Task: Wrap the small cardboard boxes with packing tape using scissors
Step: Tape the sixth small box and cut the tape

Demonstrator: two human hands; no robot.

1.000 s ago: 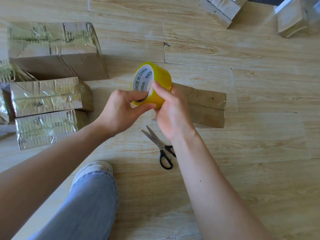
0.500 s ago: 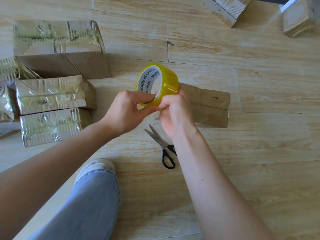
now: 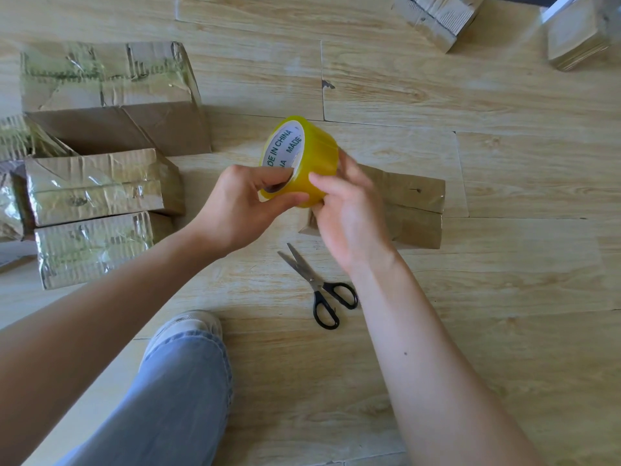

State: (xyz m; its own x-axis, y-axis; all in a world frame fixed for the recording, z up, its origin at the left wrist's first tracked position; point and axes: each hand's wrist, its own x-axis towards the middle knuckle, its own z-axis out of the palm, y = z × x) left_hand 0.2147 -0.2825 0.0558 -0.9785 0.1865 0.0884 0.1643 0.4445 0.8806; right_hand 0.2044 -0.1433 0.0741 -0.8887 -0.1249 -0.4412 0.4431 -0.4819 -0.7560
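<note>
I see the left hand (image 3: pixel 235 206) holding the yellow roll of clear packing tape (image 3: pixel 319 153) up above the pale wooden floor (image 3: pixel 504 297). Its grip pinches the roll, with fingers in the white core and the thumb on the outer band. The right hand (image 3: pixel 349 220) has its grip on the roll's right side, thumb on the band, fingers curled behind and blurred. Just beyond both hands lies a flat brown cardboard box (image 3: pixel 413 203). The black-handled steel scissors (image 3: pixel 319 287) rest on the floor nearer me, blades slightly apart. Tape-wrapped cardboard boxes (image 3: pixel 97 190) sit at left.
</note>
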